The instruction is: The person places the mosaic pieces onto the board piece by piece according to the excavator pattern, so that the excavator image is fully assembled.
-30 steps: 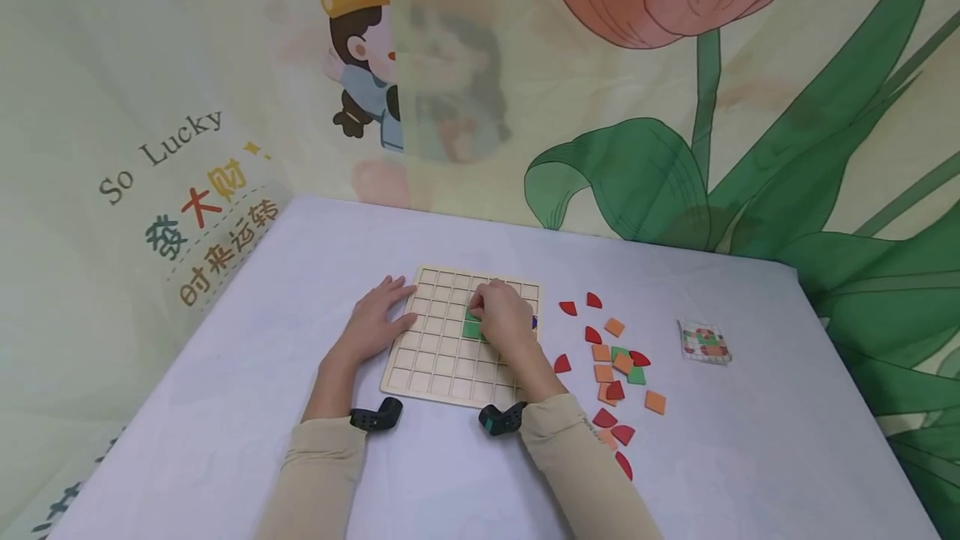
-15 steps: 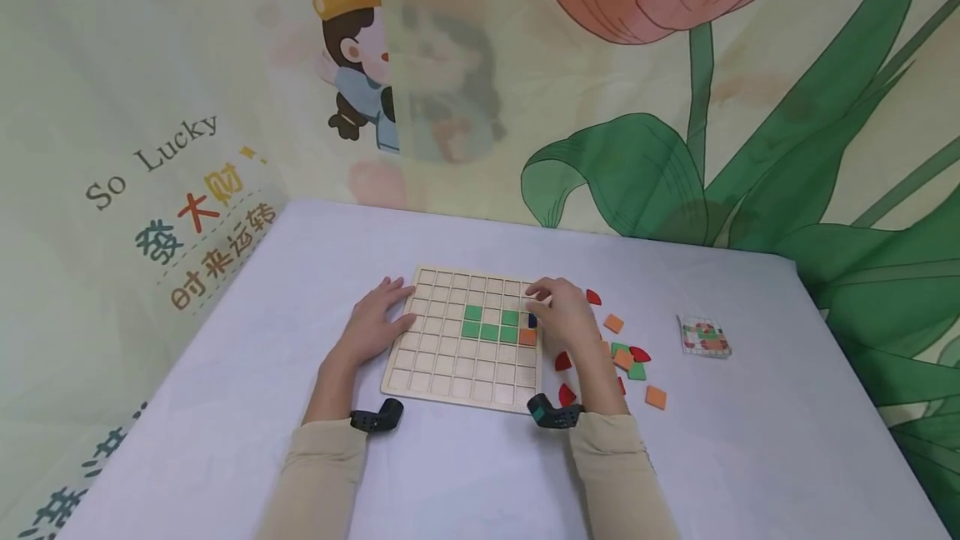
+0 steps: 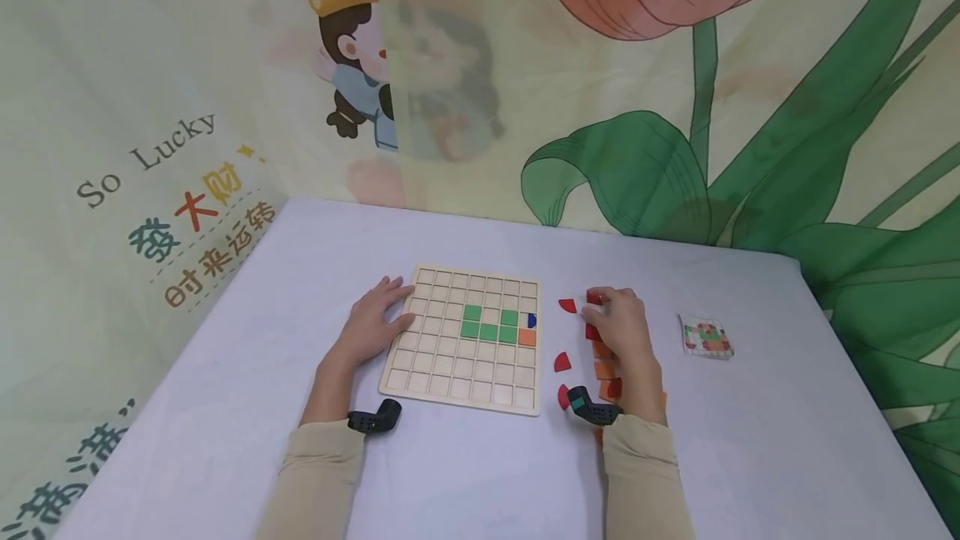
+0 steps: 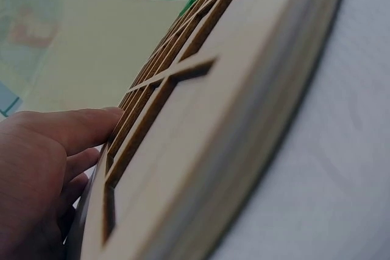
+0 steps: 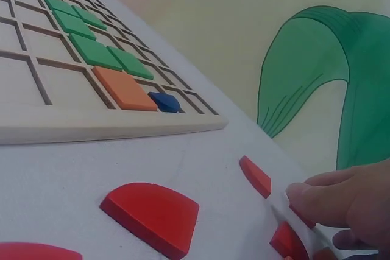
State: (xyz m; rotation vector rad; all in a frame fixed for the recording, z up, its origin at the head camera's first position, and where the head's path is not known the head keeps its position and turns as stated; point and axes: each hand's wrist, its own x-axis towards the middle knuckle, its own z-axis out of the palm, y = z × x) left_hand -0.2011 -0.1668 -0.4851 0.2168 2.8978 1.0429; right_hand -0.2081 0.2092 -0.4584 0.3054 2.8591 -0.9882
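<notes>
A wooden grid board (image 3: 459,373) lies on the white table, holding several green tiles (image 3: 487,325), an orange tile (image 3: 527,337) and a small blue piece (image 3: 532,320). My left hand (image 3: 390,313) rests flat on the board's left edge, fingers straight; the left wrist view shows its fingers (image 4: 67,129) against the board's rim (image 4: 231,120). My right hand (image 3: 603,302) is off the board to the right, over the loose pieces. Its fingertips (image 5: 317,202) pinch a red quarter-round piece (image 3: 592,297) lying on the table.
Loose red pieces (image 3: 567,305) (image 3: 562,362) and orange tiles (image 3: 603,369) lie right of the board, partly under my right hand. A small pattern card (image 3: 705,337) sits further right. A printed curtain hangs close behind the table.
My right hand left the green tiles on the board and moved right, off the board to the loose red pieces. The left hand has stayed put.
</notes>
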